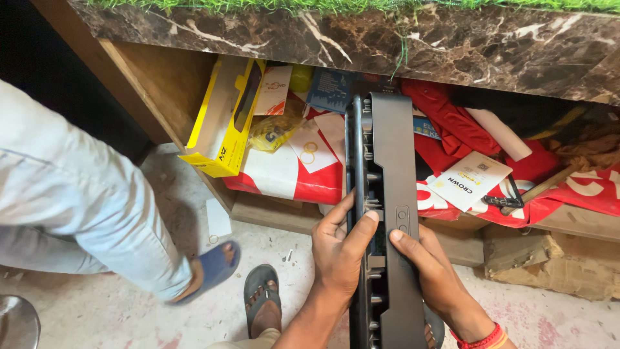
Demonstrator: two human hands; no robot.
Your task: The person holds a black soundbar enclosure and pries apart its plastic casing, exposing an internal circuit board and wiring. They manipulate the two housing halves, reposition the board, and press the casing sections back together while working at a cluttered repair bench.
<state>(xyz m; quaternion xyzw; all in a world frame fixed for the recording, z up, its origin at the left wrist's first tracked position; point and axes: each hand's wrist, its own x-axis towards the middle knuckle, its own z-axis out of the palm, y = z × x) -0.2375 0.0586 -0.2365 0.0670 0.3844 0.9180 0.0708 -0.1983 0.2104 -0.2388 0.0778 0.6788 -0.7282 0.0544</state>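
Both hands grip a long black device [386, 213] held upright in the middle of the view, its lower end nearest the camera and its top reaching up to the marble counter edge [413, 45]; the left hand [339, 255] wraps the left edge, thumb up along the side and fingers curled onto the metal-fitted inner strip; the right hand [436, 274] closes on the right side, its forefinger lying across the front just below a small two-button panel, a red thread band [481, 339] at the wrist.

Behind the device an open wooden shelf [271, 213] under the counter is crammed; the device hides the middle of it. At the shelf's left leans a long yellow carton [223, 116] with a black window down its face, tilted against the wooden side wall; beside it lie a yellow packet [274, 132], white cards with ring marks and a red-and-white bag [290, 174]. To the right of the device sit red cloth [452, 119], a white booklet [468, 181] lying askew, a white roll and a wooden-handled tool [549, 184] on red-and-white sheeting.

On the pale floor, another person's leg in light jeans [84, 207] ends in a blue sandal [216, 265]; a foot in a dark sandal [261, 304] stands just left of the left forearm.
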